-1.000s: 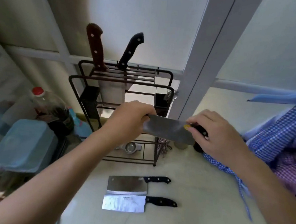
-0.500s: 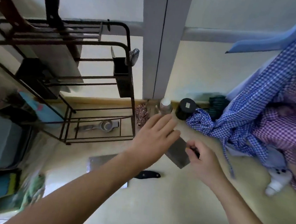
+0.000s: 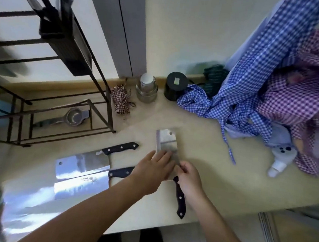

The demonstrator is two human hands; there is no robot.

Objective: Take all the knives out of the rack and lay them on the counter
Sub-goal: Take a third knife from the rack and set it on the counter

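Observation:
A third cleaver lies flat or nearly flat on the cream counter, blade pointing away and black handle toward me. My left hand covers the near half of its blade with fingers laid over it. My right hand pinches the cleaver where blade meets handle. Two other cleavers lie to the left, side by side: the farther cleaver and the nearer cleaver, both with black handles pointing right. The black wire rack stands at the back left; its top is out of frame.
Behind the cleavers stand a glass jar and a black canister against the wall. Checked blue and purple cloth piles up at the right, with a small white bottle. A metal strainer lies under the rack. The counter edge runs close in front.
Both hands carried the third cleaver from in front of the rack down to the counter, right of the two laid cleavers. The view tilted down, and the rack's top left the frame.

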